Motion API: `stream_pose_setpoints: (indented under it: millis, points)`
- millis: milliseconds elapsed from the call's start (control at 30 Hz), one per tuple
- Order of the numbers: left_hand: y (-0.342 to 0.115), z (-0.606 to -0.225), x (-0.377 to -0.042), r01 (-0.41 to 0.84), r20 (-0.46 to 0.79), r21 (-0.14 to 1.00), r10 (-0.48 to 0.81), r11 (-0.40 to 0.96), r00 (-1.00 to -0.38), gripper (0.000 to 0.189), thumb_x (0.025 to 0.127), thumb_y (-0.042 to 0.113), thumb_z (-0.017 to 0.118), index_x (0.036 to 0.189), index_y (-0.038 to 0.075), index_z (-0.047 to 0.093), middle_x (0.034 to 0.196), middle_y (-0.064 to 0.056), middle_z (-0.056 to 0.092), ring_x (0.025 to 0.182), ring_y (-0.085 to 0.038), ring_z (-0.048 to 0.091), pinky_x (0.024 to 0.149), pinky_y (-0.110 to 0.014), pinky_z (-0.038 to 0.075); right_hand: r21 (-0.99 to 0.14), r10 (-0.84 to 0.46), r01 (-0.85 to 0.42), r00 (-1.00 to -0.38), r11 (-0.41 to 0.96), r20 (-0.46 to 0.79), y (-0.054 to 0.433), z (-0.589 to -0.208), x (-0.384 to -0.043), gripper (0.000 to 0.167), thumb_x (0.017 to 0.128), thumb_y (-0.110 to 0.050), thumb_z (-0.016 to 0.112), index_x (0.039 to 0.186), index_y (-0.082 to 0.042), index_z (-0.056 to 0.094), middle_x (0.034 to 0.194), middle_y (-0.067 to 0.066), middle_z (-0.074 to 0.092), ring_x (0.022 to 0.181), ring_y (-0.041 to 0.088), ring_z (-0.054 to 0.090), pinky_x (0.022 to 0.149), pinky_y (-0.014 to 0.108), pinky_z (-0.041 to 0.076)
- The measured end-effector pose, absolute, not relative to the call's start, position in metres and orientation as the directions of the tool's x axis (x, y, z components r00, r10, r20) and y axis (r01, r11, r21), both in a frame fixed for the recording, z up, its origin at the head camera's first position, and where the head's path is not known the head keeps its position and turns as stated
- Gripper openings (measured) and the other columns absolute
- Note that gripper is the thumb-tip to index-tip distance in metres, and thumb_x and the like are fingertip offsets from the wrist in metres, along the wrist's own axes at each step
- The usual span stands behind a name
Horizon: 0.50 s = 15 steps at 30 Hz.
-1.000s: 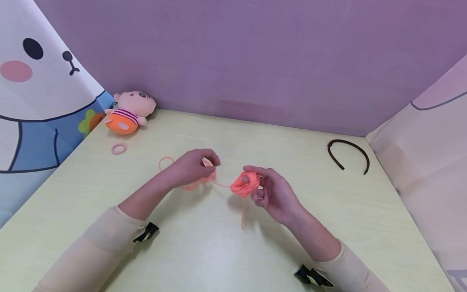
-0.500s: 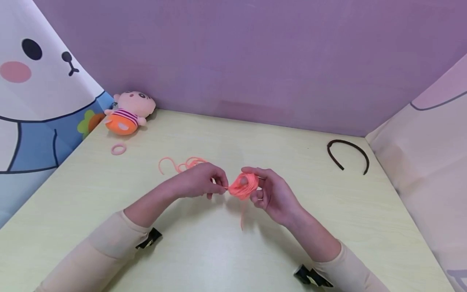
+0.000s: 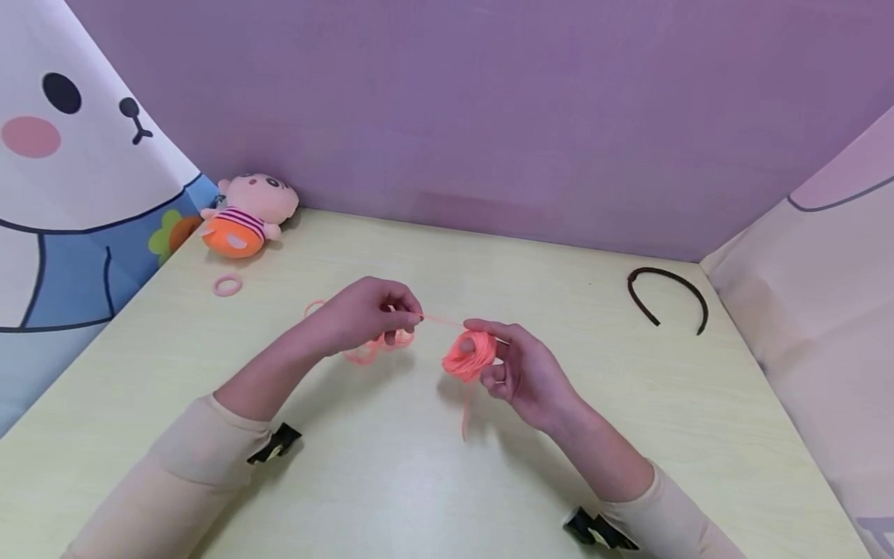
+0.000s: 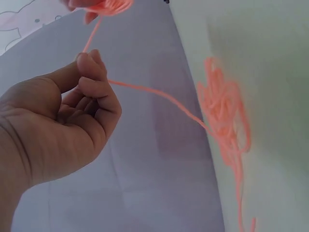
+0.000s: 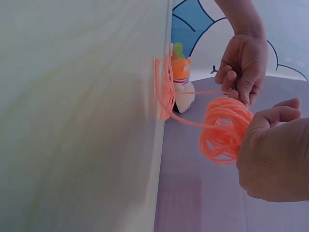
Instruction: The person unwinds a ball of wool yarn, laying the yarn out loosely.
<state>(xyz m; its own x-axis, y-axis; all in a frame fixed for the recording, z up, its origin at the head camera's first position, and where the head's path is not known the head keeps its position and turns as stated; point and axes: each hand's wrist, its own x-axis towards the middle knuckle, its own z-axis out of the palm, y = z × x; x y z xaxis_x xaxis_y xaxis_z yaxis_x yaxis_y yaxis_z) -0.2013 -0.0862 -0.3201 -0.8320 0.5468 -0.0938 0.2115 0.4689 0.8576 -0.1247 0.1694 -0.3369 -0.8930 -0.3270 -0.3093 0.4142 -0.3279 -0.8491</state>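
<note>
My right hand [image 3: 531,376] holds a small wound bundle of coral-orange yarn [image 3: 472,355] over the table, its strands looped round the fingers. A loose tail hangs below the bundle. To its left, my left hand [image 3: 370,317] pinches the strand between thumb and index finger, and a short taut length spans the two hands. In the left wrist view the strand runs on from the pinch down to a loose heap of the same yarn [image 4: 224,111] on the table. From the head, my left hand partly hides that heap.
A pink plush toy [image 3: 251,216] in orange shorts lies at the back left corner, with a pink ring [image 3: 227,285] in front of it. A dark headband [image 3: 669,278] lies at the back right. A purple panel [image 3: 475,116] stands along the table's far edge.
My left hand moved in close to the bundle, then back up and left, now drawing the strand taut above it. My right hand has stayed nearly in place with the bundle.
</note>
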Motion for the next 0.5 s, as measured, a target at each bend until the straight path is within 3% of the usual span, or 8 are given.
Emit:
stream_pose_setpoints:
  millis: [200,500]
  points:
    - [-0.089,-0.314,-0.202,0.184,-0.072,0.876,0.498,0.446,-0.864,0.010,0.100,0.017,0.067,0.104,0.010,0.072,0.093,-0.013,0.067,0.072,-0.032,0.060,0.063,-0.036,0.049,-0.838,-0.301,0.419,-0.897,-0.349,-0.323,0.171,-0.337,-0.125,0.046,0.106,-0.025,0.042,0.149,-0.007,0.046,0.101,0.002,0.068,0.053,0.011,0.058,0.048,0.019,0.037]
    - [-0.097,-0.309,-0.207,0.151,-0.059,0.878,0.416,0.454,-0.907,0.011,0.100,0.019,0.067,0.105,0.009,0.071,0.089,-0.010,0.066,0.071,-0.026,0.060,0.059,-0.030,0.048,-0.829,-0.265,0.412,-0.906,-0.377,-0.330,0.171,-0.337,-0.126,0.044,0.106,-0.025,0.042,0.147,-0.009,0.047,0.104,0.002,0.069,0.055,0.011,0.058,0.049,0.019,0.037]
